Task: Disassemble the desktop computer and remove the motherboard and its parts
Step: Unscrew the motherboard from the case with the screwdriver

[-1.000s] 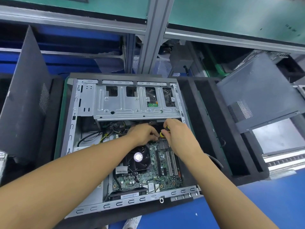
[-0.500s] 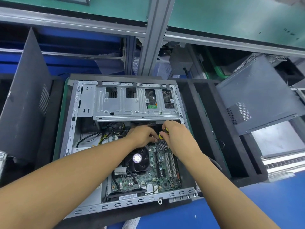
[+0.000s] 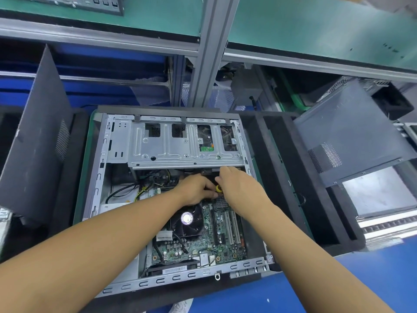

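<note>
Motherboard (image 3: 225,241) beneath right hand (image 3: 240,188), left hand (image 3: 194,190) beside

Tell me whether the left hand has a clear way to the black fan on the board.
Probably yes: the fan lies uncovered on the near side of the left hand, nothing over it, though that hand is busy by the yellow-capped tool.

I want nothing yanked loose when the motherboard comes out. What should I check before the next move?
1. Computer case open: ok.
2. Cooler fan off the motherboard: not ok, it sits on the board.
3. Cables unplugged: not ok, a black cable crosses the board's near part.
4. Yellow-ended tool seated on a screw: cannot tell, the left hand and right hand hide its tip.
5. Drive cage clear of the board's far edge: cannot tell.
</note>
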`<state>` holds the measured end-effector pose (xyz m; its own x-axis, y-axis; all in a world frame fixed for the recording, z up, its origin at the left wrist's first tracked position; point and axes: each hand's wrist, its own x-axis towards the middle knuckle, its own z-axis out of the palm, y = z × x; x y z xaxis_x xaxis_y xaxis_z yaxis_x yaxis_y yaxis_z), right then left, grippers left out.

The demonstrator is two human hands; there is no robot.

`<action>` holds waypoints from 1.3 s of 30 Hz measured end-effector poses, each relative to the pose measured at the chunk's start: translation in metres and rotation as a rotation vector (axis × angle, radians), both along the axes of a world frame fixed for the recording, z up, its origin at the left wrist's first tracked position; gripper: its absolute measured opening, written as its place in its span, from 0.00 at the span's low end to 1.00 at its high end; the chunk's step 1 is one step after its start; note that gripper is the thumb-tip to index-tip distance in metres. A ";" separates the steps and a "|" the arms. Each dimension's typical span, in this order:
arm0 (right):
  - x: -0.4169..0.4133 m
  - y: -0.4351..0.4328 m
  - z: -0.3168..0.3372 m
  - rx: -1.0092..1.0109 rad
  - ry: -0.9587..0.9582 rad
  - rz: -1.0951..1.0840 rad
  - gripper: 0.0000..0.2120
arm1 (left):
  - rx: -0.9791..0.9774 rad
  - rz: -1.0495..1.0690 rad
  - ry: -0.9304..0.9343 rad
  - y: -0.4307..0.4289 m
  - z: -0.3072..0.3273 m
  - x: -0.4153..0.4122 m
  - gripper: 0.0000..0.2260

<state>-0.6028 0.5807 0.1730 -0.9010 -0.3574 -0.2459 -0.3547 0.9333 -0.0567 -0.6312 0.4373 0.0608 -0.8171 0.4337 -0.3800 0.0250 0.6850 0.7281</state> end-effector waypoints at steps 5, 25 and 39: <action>-0.002 0.002 0.006 -0.024 -0.056 0.156 0.14 | 0.099 -0.015 -0.059 -0.002 0.002 -0.002 0.09; 0.000 0.001 0.006 0.178 0.118 -0.175 0.25 | 0.256 0.018 -0.131 -0.003 0.011 0.002 0.05; -0.005 -0.011 0.019 -0.146 -0.075 -0.100 0.12 | 0.341 0.247 -0.327 -0.008 0.012 -0.002 0.12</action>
<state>-0.6079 0.5701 0.1918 -0.9148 -0.3040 -0.2658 -0.2507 0.9436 -0.2165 -0.6333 0.4295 0.0726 -0.7731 0.3869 -0.5026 -0.3724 0.3645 0.8535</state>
